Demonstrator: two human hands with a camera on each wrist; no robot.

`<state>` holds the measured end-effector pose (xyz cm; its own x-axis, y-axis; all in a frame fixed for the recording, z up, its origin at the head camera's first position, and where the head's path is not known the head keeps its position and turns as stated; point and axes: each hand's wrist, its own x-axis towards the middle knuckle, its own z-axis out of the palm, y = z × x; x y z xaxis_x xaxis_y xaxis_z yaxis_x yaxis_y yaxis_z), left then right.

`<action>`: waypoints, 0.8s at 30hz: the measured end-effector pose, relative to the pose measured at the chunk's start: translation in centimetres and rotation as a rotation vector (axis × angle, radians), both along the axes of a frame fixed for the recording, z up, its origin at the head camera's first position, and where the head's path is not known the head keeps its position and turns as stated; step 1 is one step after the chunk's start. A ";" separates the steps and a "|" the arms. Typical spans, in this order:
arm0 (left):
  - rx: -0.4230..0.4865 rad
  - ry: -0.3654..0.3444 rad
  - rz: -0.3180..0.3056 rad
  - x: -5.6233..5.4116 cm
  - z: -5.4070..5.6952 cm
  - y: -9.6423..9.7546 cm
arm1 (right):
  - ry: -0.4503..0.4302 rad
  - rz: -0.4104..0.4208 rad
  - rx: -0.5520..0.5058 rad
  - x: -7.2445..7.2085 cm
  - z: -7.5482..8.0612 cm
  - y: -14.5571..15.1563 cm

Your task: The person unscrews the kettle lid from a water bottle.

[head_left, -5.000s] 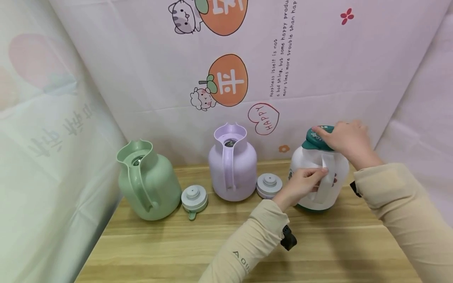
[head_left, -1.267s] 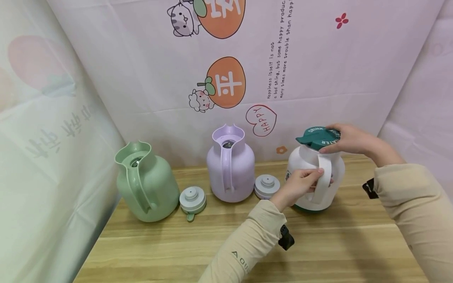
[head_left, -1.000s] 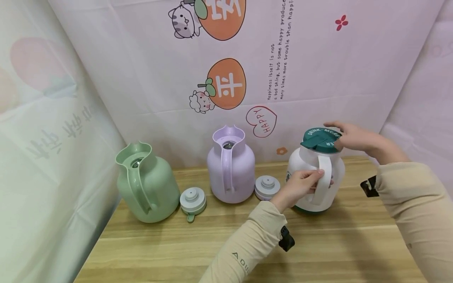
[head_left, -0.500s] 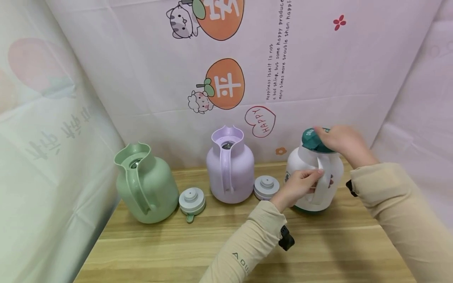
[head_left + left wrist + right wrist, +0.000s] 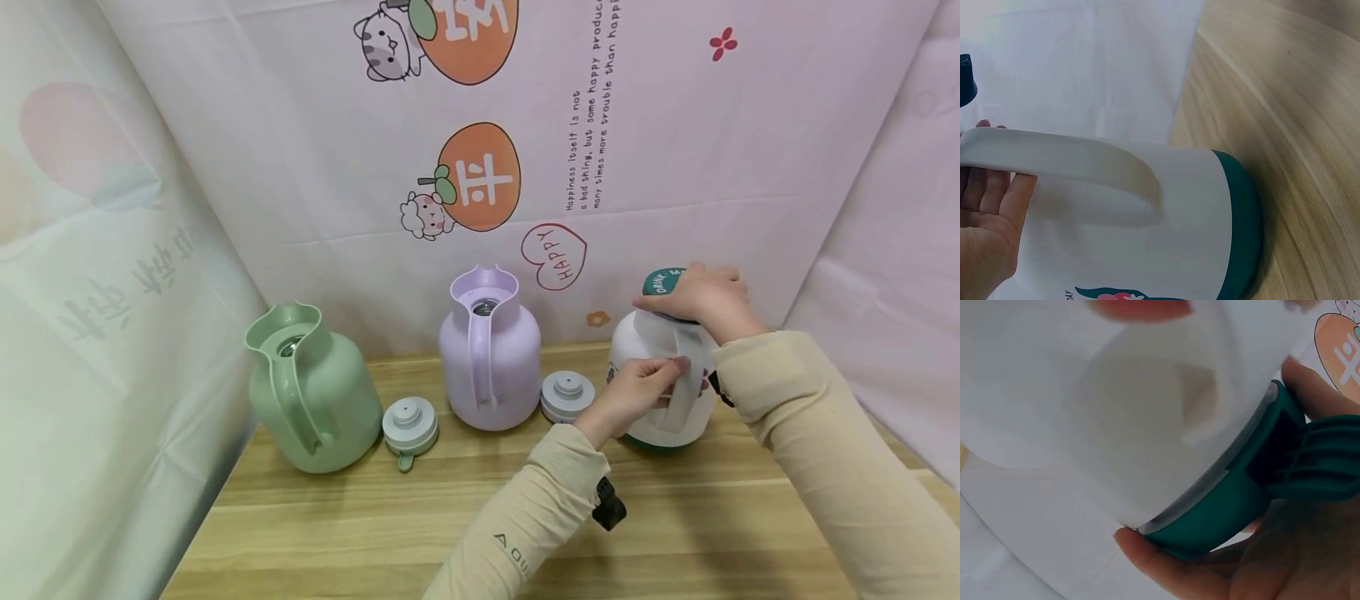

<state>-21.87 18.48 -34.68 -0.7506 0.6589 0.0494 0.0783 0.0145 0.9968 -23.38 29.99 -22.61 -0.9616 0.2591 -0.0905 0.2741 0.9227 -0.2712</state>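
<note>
The white thermos jug (image 5: 636, 337) stands on the table at the right. My left hand (image 5: 637, 390) grips its white handle (image 5: 686, 400), fingers passing through the loop. On top of the jug, the green screw lid (image 5: 662, 281) with white lettering is held by my right hand (image 5: 708, 298), which covers much of it. In the right wrist view, fingers and thumb wrap round the rim of the green lid (image 5: 1210, 519), its ribbed lever pointing toward the palm. The left wrist view shows the handle (image 5: 1054, 153) and the jug's green base (image 5: 1242, 231).
A lilac jug (image 5: 506, 350) and a green jug (image 5: 341, 383) stand lidless to the left, mouths uncovered. Beside them lie two grey stoppers, one with a green tab (image 5: 410, 425) and one near the lilac jug (image 5: 567, 393). A printed cloth (image 5: 337, 183) hangs behind the wooden table (image 5: 360, 533).
My right hand releases and regrips the green lid, which turns on the jug between frames. Now that hand has swung leftward across the lid's top. My left hand keeps holding the handle.
</note>
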 end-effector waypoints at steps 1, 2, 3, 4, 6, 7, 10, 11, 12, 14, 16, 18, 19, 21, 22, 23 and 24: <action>0.001 -0.002 0.001 0.0 0.0 0.0 | 0.006 0.000 -0.012 0.0 0.0 0.1; 0.003 -0.006 0.002 0.0 0.0 0.1 | 0.011 0.003 -0.028 0.0 0.0 0.2; 0.005 -0.010 0.003 0.0 0.0 0.1 | 0.018 0.015 -0.039 0.1 0.0 0.5; 0.006 -0.011 0.005 0.0 -0.1 0.1 | 0.024 0.031 -0.053 0.1 0.0 0.7; 0.007 -0.011 0.006 0.0 -0.1 0.2 | 0.035 0.074 -0.080 0.2 0.0 1.3; 0.005 -0.011 0.008 0.0 -0.2 0.2 | 0.041 0.095 -0.091 0.2 0.0 1.6; -0.001 -0.012 0.013 0.1 -0.2 0.2 | 0.055 0.147 -0.115 0.1 0.0 2.4; -0.001 -0.014 0.014 0.1 -0.2 0.2 | 0.059 0.159 -0.121 0.0 0.0 2.7; 0.001 -0.017 0.014 0.1 -0.2 0.1 | 0.061 0.170 -0.129 0.0 0.0 2.9; 0.005 -0.024 0.014 0.1 -0.3 0.1 | 0.064 0.190 -0.140 -0.1 0.0 3.3; 0.012 -0.031 0.008 0.1 -0.3 0.1 | 0.065 0.211 -0.150 -0.1 0.1 3.6; 0.018 -0.029 0.003 0.1 -0.3 0.0 | 0.064 0.224 -0.164 -0.1 0.2 4.0; 0.020 -0.027 0.001 0.1 -0.3 0.0 | 0.067 0.230 -0.167 -0.1 0.3 4.1; 0.026 -0.021 -0.002 0.0 -0.4 0.0 | 0.072 0.233 -0.178 -0.1 0.4 4.4; 0.030 -0.018 -0.003 0.0 -0.4 -0.1 | 0.074 0.232 -0.187 0.0 0.4 4.6; 0.030 -0.014 0.000 0.0 -0.4 -0.1 | 0.076 0.230 -0.201 0.1 0.4 4.8; 0.030 -0.015 0.002 0.0 -0.4 -0.1 | 0.074 0.228 -0.223 0.1 0.4 5.0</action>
<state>-21.85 18.37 -35.08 -0.7528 0.6557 0.0577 0.0636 -0.0148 0.9979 -23.25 34.98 -22.24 -0.9986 0.0177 -0.0489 0.0392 0.8737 -0.4848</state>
